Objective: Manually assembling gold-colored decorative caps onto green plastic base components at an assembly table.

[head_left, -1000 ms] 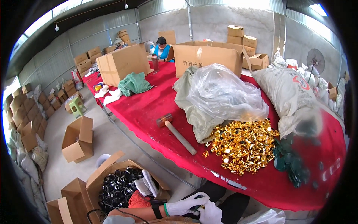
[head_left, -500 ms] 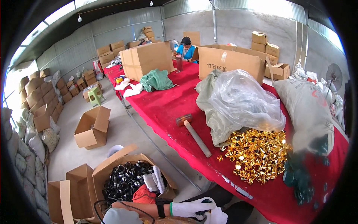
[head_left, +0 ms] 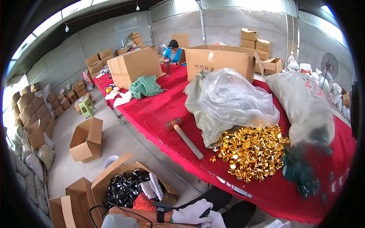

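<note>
My left hand (head_left: 191, 213), in a white knit glove, is at the lower edge, in front of the red-covered table. Its fingers are closed on a small dark piece (head_left: 205, 212), which looks like a dark green disc. Against it is my right hand (head_left: 216, 220), also gloved in white; its fingers are mostly hidden. On the table lies a pile of shiny gold caps (head_left: 253, 154), spilling from under a clear plastic bag (head_left: 239, 98). Dark green discs (head_left: 298, 174) lie to the right of the pile. A hammer (head_left: 185, 138) with a grey handle rests left of it.
Below my left side stands a carton (head_left: 97, 186) of black ring-shaped parts (head_left: 123, 188). A full woven sack (head_left: 300, 102) leans at the table's right. Large cartons (head_left: 220, 62) and a green cloth bag (head_left: 146, 86) stand farther back, where another person (head_left: 173, 53) sits.
The view has swung slightly to the right. My left hand has turned, so the dark piece between its fingers shows more plainly. My right hand now shows less.
</note>
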Motion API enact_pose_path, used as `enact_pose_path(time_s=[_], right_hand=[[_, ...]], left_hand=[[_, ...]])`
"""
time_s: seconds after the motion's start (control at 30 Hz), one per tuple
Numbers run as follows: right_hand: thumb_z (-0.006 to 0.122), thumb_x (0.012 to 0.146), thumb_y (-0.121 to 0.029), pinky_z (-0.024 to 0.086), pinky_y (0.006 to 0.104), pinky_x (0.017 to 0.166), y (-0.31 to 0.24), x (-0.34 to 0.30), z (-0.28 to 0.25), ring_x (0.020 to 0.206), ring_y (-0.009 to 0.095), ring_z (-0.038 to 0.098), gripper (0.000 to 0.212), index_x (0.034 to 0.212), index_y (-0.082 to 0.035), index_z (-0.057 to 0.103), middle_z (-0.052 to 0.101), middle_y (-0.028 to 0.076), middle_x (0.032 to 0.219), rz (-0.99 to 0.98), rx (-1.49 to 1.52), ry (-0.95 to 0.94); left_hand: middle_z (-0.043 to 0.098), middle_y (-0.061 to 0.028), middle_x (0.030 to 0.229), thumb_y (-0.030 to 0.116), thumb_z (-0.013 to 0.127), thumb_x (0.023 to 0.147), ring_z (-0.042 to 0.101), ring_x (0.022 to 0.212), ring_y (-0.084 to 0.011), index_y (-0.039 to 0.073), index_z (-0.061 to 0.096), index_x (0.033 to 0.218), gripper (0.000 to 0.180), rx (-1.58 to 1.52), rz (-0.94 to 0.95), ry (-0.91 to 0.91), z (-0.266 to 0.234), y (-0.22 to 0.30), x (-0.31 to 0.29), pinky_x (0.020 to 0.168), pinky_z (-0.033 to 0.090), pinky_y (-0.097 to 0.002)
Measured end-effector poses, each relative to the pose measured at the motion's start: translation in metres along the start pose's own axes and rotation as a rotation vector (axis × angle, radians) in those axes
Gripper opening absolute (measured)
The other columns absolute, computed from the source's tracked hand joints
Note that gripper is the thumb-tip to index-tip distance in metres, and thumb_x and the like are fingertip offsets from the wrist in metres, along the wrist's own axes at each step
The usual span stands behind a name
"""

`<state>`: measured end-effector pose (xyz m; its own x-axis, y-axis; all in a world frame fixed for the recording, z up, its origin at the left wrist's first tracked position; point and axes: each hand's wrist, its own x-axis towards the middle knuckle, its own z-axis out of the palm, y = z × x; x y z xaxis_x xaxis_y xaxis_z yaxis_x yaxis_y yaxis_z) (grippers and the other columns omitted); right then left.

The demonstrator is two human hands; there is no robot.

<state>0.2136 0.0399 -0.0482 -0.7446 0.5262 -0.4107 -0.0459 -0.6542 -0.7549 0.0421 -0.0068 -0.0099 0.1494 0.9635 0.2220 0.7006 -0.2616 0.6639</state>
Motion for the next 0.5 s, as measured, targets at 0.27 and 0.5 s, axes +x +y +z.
enact_pose_path(time_s=[0.27, 0.5], right_hand=[[0.068, 0.091, -0.021, 0.055, 0.0441, 0.073, -0.033, -0.005, 0.006, 0.083, 0.037, 0.065, 0.040, 0.126, -0.003, 0.064, 0.063, 0.017, 0.101, -0.923, -1.312, 0.279], [0.071, 0.087, -0.030, 0.047, 0.0428, 0.060, -0.077, -0.011, 0.020, 0.067, 0.030, 0.057, 0.023, 0.082, -0.012, 0.059, 0.052, 0.010, 0.075, -1.254, -1.439, 0.301]], left_hand=[[0.059, 0.0011, 0.085, 0.051, 0.060, 0.106, 0.055, 0.066, -0.0066, 0.015, 0.057, 0.119, 0.038, -1.465, -0.974, -0.137, -0.018, 0.012, 0.019, 0.055, 0.044, -0.0223], [0.066, -0.0036, 0.082, 0.055, 0.062, 0.103, 0.061, 0.060, -0.0141, 0.014, 0.065, 0.101, 0.041, -1.916, -1.079, -0.347, -0.008, -0.001, 0.010, 0.045, 0.045, -0.0243]])
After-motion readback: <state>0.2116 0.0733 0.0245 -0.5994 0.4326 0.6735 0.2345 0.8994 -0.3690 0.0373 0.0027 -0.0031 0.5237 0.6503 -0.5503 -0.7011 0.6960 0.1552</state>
